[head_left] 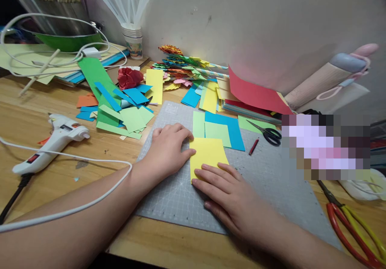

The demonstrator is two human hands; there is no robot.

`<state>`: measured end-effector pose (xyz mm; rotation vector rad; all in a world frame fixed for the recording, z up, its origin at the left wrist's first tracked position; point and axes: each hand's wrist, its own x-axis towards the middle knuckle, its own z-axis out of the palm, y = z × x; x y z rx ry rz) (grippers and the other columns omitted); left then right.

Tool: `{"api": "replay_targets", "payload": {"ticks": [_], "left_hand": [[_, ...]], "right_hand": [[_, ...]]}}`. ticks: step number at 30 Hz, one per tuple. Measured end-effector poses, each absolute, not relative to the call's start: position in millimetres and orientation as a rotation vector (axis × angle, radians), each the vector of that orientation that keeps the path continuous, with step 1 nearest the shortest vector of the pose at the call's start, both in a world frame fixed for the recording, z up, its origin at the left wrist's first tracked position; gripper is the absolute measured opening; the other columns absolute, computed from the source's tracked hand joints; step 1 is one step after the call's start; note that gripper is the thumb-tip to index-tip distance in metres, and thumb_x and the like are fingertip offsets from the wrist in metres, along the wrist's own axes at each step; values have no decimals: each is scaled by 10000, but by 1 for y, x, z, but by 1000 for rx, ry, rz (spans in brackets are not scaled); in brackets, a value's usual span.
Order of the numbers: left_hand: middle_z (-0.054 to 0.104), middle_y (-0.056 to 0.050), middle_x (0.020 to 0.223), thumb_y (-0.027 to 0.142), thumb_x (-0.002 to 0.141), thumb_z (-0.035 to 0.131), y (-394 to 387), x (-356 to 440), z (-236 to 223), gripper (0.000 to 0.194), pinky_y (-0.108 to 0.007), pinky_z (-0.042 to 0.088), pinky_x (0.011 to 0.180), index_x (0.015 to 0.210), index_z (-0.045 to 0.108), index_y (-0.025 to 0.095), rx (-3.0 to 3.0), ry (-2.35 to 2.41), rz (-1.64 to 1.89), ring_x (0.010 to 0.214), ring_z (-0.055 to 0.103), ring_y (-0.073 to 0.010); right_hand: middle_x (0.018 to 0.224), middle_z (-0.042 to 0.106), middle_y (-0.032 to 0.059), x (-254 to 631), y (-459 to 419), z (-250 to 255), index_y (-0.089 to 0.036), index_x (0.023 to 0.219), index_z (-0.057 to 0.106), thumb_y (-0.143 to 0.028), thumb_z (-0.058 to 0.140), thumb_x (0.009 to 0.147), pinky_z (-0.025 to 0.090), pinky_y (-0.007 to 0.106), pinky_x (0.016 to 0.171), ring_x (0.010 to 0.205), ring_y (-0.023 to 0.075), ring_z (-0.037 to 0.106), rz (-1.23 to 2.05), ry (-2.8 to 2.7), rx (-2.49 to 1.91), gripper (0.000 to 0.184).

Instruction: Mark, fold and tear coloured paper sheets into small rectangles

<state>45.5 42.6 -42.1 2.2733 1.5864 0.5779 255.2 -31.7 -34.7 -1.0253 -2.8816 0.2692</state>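
Resting spread right hand (237, 194) on yellow paper sheet (208, 153) atop cutting mat (268, 176); touching left edge with half-curled, thumb-parted left hand (169, 148).

Your light is soft; beyond your left hand (169, 150) the wall (229, 23) looks dull grey; coarse pixel blocks (325, 146) mask a patch past your right hand (233, 190); wide-angle distortion stretches your left forearm (75, 237).

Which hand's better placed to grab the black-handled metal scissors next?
Probably the right hand: nearer the scissors. The left hand is farther, at the left edge of the yellow paper sheet.
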Motion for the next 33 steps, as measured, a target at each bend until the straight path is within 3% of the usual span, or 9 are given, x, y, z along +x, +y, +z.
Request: {"api": "replay_targets", "payload": {"ticks": [27,33], "left_hand": [[624,22,1054,355,770,675,43,46,-44,215,-436,301,882,965,622,282,2279,1595,593,1045,524,-246],[627,23,1040,347,764,677,42,46,-44,208,-437,301,870,954,620,283,2274,1601,603,1035,527,-242]], "right_hand": [[1418,493,-27,252,-31,-34,-270,1328,487,-287,399,979,343,489,1058,1310,200,425,280,-2848,-1012,360],[1387,529,-9,249,-34,-34,-271,1290,522,-237,391,970,355,529,1041,1280,227,467,130,-2873,-987,347]]}}
